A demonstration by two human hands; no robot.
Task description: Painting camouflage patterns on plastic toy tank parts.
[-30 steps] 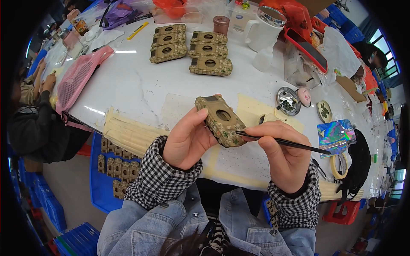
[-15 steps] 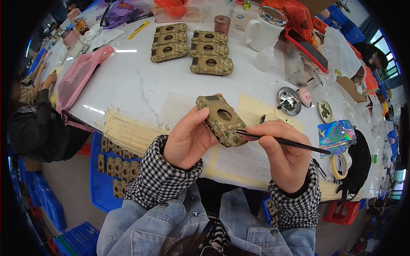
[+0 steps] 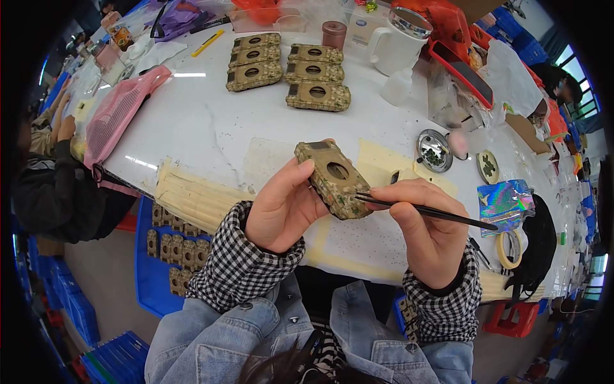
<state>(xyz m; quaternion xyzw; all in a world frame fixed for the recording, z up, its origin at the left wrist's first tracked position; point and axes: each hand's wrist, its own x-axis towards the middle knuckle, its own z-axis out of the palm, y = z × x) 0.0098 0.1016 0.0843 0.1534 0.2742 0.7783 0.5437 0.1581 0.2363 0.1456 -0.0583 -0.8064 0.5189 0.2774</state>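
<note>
My left hand [image 3: 281, 208] grips a camouflage-patterned toy tank hull [image 3: 334, 181], tilted above the white table, its round top hole facing up. Black tweezers [image 3: 435, 212] are pinched in my right hand [image 3: 425, 230], their tips at the hull's near right edge. Whether the tips hold a tiny piece cannot be made out. Two stacked-looking rows of similar hulls [image 3: 318, 96] lie farther back on the table. To the right, a round metal dish [image 3: 434, 151] contains small dark green bits, and a round lid [image 3: 487, 168] beside it carries more.
A blue bin [image 3: 153, 281] with several hulls stands below the table's left edge. Masking tape [image 3: 510, 249], a holographic pouch [image 3: 504, 208] and a black cloth [image 3: 542, 246] lie at right. Behind are a white mug [image 3: 391, 51] and red phone [image 3: 460, 73]. Another person's arm [image 3: 67, 150] is at far left.
Hull, hands and tweezers stay almost in place, with the tweezer tips still at the hull's near right edge. The whole view has shifted very slightly.
</note>
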